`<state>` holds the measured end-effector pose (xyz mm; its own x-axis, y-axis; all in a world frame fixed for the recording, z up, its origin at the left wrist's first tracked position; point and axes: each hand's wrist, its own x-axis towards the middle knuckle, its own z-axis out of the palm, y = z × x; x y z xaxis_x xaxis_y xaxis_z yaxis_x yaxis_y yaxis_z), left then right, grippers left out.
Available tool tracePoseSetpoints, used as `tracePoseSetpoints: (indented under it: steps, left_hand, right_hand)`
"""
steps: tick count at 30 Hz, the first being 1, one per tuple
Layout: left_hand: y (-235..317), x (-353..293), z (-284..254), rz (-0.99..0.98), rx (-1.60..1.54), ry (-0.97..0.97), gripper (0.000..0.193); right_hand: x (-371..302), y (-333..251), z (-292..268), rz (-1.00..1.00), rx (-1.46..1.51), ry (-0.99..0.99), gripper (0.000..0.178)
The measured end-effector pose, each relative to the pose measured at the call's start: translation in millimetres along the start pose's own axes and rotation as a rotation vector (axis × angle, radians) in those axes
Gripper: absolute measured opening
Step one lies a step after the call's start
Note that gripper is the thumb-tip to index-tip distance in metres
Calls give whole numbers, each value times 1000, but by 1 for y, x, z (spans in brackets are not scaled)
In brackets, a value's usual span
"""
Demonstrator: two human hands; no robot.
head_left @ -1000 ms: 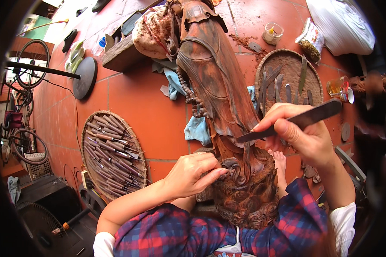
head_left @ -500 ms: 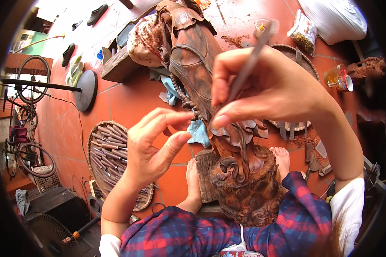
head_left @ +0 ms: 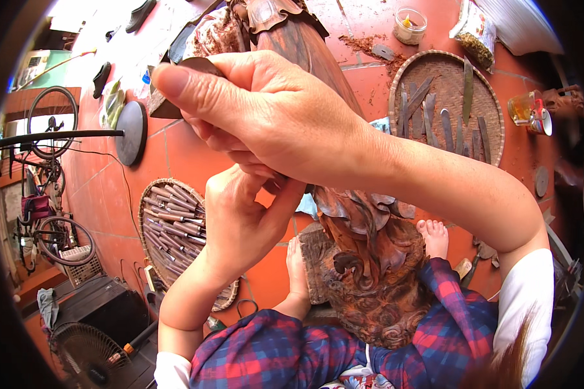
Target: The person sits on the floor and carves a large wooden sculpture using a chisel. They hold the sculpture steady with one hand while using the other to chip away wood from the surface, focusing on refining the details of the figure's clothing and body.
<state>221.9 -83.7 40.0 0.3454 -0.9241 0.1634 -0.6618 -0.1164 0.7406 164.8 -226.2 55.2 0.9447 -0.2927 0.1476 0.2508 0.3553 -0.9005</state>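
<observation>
hands work raised close to the camera: right hand (head_left: 272,110) is clenched around a dark flat tool (head_left: 182,87), left hand (head_left: 243,220) cups beneath it, apparently steadying; whether it grips anything cannot be told. carved wooden statue (head_left: 370,259) stands braced between the feet on the tiled floor (head_left: 175,155), chisel baskets (head_left: 175,227) within reach

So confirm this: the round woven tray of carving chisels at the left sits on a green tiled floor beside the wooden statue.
Not quite. In the head view the floor is red-orange tile, not green. The rest holds: the round woven tray of carving chisels lies at the left, beside the wooden statue.
</observation>
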Motion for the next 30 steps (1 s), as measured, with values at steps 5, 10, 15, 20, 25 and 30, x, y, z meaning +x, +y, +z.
tracePoseSetpoints:
  steps: [5, 10, 15, 20, 25, 30]
  left_hand:
    - [-7, -8, -2, -95, -24, -49, 21]
    - [-9, -16, 7, -171, -115, -103, 38]
    - [-11, -4, 2, -55, 104, -196, 35]
    - [-12, -16, 1, -83, 173, -123, 27]
    - [-10, -5, -4, -81, 175, -231, 27]
    - [-11, -13, 4, -47, 267, -188, 32]
  right_hand:
    - [-4, -4, -4, 113, 4, -97, 58]
    - [-11, 11, -2, -1, -64, -101, 44]
    - [-5, 21, -7, -104, -53, -45, 37]
    - [-5, 22, 3, -175, -41, -69, 40]
    - [-5, 22, -4, -192, -17, -54, 39]
    - [-12, 34, -5, -168, 23, -106, 38]
